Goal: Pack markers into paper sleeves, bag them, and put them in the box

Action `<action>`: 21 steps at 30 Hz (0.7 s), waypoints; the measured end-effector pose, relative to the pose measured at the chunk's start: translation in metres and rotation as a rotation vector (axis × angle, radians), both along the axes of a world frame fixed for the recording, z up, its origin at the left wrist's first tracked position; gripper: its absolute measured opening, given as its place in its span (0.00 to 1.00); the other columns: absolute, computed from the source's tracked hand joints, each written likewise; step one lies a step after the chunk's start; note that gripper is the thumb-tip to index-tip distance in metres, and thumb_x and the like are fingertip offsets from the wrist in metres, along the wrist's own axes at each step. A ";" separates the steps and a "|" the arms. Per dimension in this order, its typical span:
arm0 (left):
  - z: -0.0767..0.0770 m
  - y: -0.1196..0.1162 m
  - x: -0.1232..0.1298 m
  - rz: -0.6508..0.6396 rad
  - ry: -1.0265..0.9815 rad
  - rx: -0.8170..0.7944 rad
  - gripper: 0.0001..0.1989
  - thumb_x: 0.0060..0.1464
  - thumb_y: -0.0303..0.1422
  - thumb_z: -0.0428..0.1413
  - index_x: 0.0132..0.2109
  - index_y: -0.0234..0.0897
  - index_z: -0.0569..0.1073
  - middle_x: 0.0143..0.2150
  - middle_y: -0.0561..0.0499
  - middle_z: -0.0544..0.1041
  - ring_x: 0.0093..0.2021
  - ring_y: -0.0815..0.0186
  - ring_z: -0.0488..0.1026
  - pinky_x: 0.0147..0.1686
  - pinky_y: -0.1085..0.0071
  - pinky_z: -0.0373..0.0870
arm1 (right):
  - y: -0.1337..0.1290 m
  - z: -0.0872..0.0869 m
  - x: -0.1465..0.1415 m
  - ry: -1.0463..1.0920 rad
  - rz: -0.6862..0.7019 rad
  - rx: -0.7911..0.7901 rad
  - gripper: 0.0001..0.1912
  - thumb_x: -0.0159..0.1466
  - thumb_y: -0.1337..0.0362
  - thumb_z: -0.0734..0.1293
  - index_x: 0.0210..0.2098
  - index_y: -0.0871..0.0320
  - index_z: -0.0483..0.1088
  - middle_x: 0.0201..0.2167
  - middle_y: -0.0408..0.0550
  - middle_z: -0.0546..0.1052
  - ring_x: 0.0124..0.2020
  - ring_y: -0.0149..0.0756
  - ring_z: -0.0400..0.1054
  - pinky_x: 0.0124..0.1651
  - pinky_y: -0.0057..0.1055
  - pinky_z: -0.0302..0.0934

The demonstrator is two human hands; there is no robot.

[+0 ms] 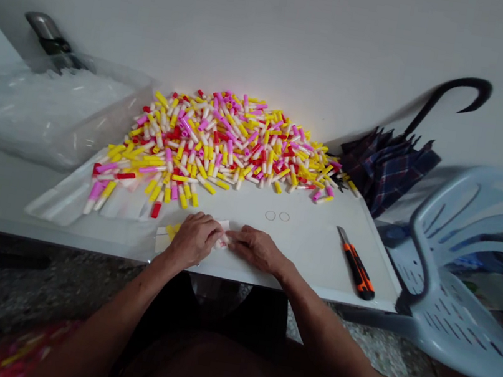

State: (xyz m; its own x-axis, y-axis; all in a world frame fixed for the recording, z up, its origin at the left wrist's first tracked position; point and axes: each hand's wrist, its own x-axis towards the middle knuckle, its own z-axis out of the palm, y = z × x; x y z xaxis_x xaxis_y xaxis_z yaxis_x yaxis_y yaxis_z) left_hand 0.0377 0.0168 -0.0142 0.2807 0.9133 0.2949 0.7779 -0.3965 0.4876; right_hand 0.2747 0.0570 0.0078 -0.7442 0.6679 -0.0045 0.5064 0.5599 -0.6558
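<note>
My left hand (197, 238) and my right hand (257, 248) meet near the table's front edge, both with fingers closed in a pinch. Between the fingertips is a small white piece with red marks (222, 242); its kind is too blurred to tell, and my fingers cover part of it. Yellow tubes (172, 231) lie just left of my left hand, over a white strip (161, 240). Behind the hands rises a big heap of small plastic tubes (225, 140) in white with yellow, pink and red.
An orange and black utility knife (357, 266) lies at the right. Clear plastic bags (66, 192) spread at the left, below a large bag of translucent pieces (41, 107). A folded umbrella (385, 161) leans on the wall beside a light blue plastic chair (466, 271).
</note>
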 end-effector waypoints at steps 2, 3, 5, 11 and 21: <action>0.000 0.001 -0.002 -0.001 0.005 0.000 0.06 0.66 0.31 0.57 0.40 0.40 0.79 0.40 0.49 0.80 0.44 0.57 0.73 0.47 0.58 0.64 | 0.001 -0.001 -0.002 -0.025 0.011 0.017 0.19 0.75 0.56 0.64 0.63 0.47 0.76 0.40 0.49 0.78 0.37 0.35 0.71 0.43 0.28 0.61; 0.000 0.000 -0.003 0.000 -0.009 0.003 0.07 0.66 0.31 0.56 0.40 0.40 0.79 0.39 0.49 0.80 0.44 0.57 0.73 0.47 0.58 0.64 | 0.002 -0.001 -0.004 -0.020 0.025 -0.003 0.19 0.75 0.56 0.65 0.62 0.48 0.77 0.40 0.49 0.79 0.37 0.35 0.71 0.43 0.28 0.61; -0.001 0.000 -0.004 0.002 -0.069 0.022 0.08 0.67 0.31 0.56 0.38 0.40 0.79 0.38 0.50 0.80 0.43 0.58 0.72 0.48 0.58 0.64 | 0.004 -0.002 -0.007 0.037 0.038 -0.099 0.18 0.74 0.56 0.66 0.59 0.49 0.79 0.40 0.48 0.81 0.37 0.36 0.72 0.44 0.28 0.62; 0.003 -0.004 -0.008 -0.047 -0.230 0.080 0.09 0.68 0.32 0.56 0.38 0.40 0.78 0.37 0.51 0.80 0.40 0.60 0.72 0.47 0.60 0.64 | -0.001 -0.011 -0.013 0.188 -0.108 -0.488 0.21 0.71 0.56 0.67 0.60 0.55 0.78 0.24 0.39 0.74 0.22 0.28 0.61 0.28 0.24 0.57; -0.003 0.002 -0.010 -0.019 -0.252 -0.005 0.09 0.66 0.32 0.56 0.35 0.39 0.76 0.34 0.52 0.78 0.40 0.60 0.71 0.47 0.60 0.64 | -0.008 -0.011 -0.016 0.104 -0.027 -0.105 0.20 0.74 0.58 0.64 0.62 0.50 0.77 0.38 0.48 0.81 0.34 0.34 0.70 0.42 0.29 0.61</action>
